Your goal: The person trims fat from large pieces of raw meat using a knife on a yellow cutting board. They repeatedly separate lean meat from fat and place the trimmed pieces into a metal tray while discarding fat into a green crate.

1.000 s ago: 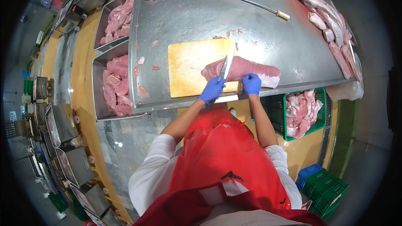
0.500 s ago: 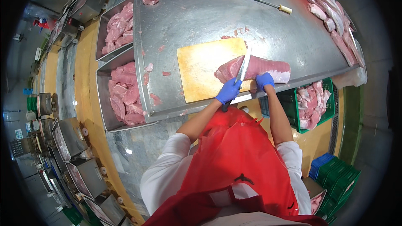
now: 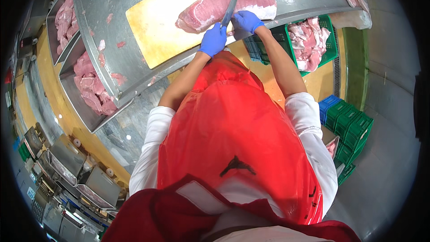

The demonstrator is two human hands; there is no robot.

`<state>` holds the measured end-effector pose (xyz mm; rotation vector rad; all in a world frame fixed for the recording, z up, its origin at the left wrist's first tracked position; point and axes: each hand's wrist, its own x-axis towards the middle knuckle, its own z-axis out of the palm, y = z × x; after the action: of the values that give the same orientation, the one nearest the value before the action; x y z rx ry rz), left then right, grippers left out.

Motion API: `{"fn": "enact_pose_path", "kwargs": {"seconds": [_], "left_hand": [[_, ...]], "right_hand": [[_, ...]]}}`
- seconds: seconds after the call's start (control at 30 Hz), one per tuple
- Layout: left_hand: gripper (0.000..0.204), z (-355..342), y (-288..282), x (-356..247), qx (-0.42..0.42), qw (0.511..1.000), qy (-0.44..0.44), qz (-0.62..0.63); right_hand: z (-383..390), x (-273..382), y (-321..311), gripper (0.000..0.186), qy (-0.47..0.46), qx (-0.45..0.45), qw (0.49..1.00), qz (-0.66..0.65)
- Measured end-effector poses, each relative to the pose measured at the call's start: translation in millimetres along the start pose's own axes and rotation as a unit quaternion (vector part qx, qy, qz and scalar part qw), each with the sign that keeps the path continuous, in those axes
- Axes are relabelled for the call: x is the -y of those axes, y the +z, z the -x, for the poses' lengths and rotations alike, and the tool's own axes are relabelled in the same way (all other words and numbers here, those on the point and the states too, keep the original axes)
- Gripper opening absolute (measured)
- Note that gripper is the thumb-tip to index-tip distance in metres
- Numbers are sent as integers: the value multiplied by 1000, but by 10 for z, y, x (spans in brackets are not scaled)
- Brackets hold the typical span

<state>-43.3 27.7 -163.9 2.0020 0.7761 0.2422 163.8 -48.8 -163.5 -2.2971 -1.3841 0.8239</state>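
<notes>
A long pale-red pork loin (image 3: 201,11) with a whitish fat side lies across the right part of a yellow cutting board (image 3: 156,27) and onto the steel table. My left hand (image 3: 213,40), in a blue glove, is closed round the handle of a knife (image 3: 231,6). The blade slants over the middle of the loin, its tip pointing away from me. My right hand (image 3: 248,21), also blue-gloved, sits at the loin's near edge just right of the blade, fingers curled against the meat. Its fingertips are partly hidden.
Two steel bins (image 3: 67,78) of meat pieces stand along the left of the steel table (image 3: 101,4). Below its right edge is a green crate (image 3: 331,47) of trimmings. More green crates (image 3: 354,125) are stacked at right. Small scraps (image 3: 118,79) dot the tabletop.
My view has tilted down, so the table sits higher and farther left. The knife has shifted rightward along the loin, nearer my right hand, which stays at its near edge.
</notes>
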Motion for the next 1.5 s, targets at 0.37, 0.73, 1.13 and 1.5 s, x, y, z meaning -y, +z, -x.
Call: {"fn": "enact_pose_path", "kwargs": {"seconds": [0.37, 0.73, 1.13, 1.5], "left_hand": [[27, 184, 459, -256, -17, 992, -117, -37], [25, -162, 668, -581, -58, 990, -96, -87], [32, -198, 1056, -543, -70, 988, -130, -44], [35, -467, 1145, -650, -69, 992, -105, -8]], "right_hand": [[77, -82, -166, 44, -45, 30, 990, -133], [186, -507, -623, 40, -78, 91, 950, -287], [267, -610, -847, 30, -15, 96, 876, -472], [-26, -779, -1764, 37, -152, 62, 903, -397]]}}
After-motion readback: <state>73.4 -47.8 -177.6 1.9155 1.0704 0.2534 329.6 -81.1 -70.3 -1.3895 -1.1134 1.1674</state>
